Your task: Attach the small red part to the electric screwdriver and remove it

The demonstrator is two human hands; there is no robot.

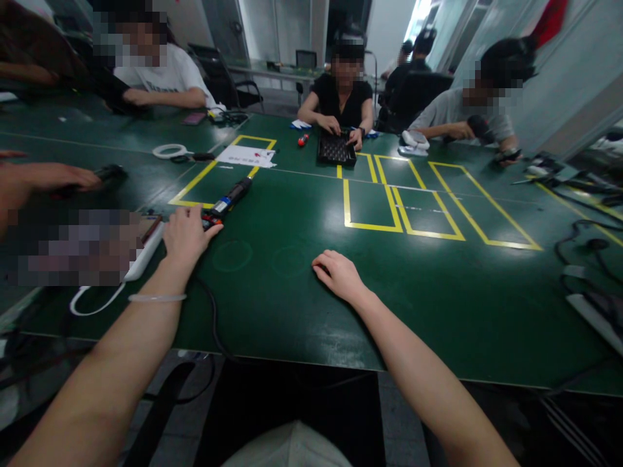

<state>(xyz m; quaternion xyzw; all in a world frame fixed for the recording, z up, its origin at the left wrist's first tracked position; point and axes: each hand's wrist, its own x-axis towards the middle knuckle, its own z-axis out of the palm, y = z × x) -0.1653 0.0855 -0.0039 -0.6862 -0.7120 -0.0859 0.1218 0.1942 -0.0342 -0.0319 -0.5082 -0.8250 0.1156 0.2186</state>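
Observation:
On the green table (287,311), a black electric screwdriver (231,198) with a blue and white label lies slanted, pointing away to the right. My left hand (187,233) is at its near end, where red and black parts show between thumb and fingers; the fingertips are partly hidden. My left wrist wears a pale bangle (157,298). To the right, my right hand (338,271) rests on the tabletop with its fingers curled in, and nothing shows in it.
Yellow tape outlines (374,227) mark the table. White paper (246,155) and a white ring-shaped tool (170,152) lie beyond my left hand. Opposite, a person handles a black tray (337,149) beside a small red item (302,141). A black cable (214,311) runs near my left arm.

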